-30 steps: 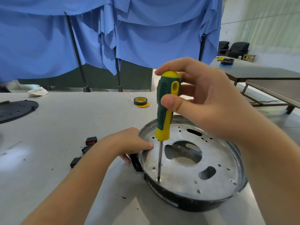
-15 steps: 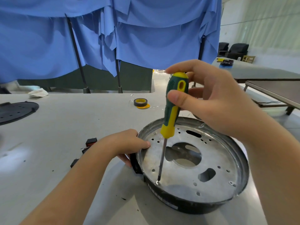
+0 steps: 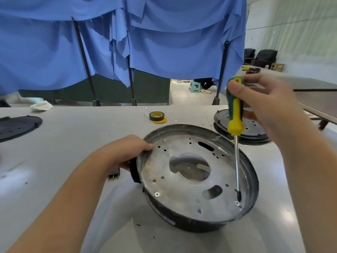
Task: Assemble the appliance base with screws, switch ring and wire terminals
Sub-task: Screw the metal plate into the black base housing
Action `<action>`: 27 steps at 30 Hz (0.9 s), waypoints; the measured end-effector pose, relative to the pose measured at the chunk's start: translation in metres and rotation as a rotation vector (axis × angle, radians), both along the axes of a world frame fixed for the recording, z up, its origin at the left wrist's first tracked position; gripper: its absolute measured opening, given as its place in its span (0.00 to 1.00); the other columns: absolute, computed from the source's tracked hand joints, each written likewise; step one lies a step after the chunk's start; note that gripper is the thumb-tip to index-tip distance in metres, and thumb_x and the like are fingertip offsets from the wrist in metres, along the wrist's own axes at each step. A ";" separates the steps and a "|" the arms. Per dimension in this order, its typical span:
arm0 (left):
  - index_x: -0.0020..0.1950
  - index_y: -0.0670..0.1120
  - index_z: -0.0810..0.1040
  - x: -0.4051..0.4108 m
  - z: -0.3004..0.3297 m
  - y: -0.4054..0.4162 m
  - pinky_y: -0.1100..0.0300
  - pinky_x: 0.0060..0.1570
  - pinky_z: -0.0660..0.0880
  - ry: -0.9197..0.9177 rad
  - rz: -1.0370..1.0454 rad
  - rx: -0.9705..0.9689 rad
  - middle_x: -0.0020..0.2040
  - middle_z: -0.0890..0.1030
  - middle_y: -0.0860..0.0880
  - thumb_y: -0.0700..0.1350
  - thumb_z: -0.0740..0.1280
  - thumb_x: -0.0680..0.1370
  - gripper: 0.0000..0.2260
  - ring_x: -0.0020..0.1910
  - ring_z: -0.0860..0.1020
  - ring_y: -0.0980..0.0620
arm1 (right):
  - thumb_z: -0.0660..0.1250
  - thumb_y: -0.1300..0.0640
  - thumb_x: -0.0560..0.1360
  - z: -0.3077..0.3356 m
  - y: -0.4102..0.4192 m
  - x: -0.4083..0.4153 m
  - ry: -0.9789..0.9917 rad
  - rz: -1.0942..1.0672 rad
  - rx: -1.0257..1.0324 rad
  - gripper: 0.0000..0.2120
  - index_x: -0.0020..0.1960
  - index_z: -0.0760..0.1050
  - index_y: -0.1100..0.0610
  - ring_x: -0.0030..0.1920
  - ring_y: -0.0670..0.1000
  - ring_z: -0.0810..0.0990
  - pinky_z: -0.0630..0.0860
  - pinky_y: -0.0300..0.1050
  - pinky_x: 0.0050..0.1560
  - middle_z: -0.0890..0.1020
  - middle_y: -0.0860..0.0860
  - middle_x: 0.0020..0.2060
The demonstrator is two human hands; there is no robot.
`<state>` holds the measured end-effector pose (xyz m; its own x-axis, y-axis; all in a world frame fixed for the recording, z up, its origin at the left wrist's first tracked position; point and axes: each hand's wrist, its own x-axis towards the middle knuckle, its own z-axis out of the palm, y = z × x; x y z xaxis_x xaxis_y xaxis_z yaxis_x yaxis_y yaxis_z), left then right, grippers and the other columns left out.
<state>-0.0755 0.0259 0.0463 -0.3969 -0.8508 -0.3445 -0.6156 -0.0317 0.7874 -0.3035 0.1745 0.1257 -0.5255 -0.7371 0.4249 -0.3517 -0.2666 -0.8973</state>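
Screwdriver [image 3: 235, 114] in right hand [image 3: 262, 101], tip near base [image 3: 184, 203] screw [image 3: 237, 203]

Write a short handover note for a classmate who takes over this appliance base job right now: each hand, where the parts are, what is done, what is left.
Left hand grips the left rim of the round silver metal appliance base, steadying it on the grey table.
Right hand holds the green and yellow screwdriver; its tip sits just above the screw near the right rim.
Done: a front-left screw looks seated.
Left: drive this screw, then switch ring and wire terminals, neither visibly fitted. A small black part lies by the left hand.
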 end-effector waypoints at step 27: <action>0.49 0.42 0.78 0.021 0.011 -0.011 0.65 0.20 0.71 -0.068 0.068 -0.117 0.35 0.82 0.43 0.51 0.65 0.79 0.12 0.22 0.78 0.52 | 0.75 0.49 0.70 -0.084 -0.024 -0.070 0.316 -0.215 0.900 0.15 0.51 0.74 0.52 0.37 0.49 0.79 0.76 0.39 0.26 0.78 0.49 0.38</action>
<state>-0.0541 0.0150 0.0574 -0.3159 -0.9108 -0.2658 -0.6673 0.0141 0.7447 -0.3737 0.1507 0.0415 -0.6454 -0.7565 -0.1054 -0.5719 0.5701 -0.5898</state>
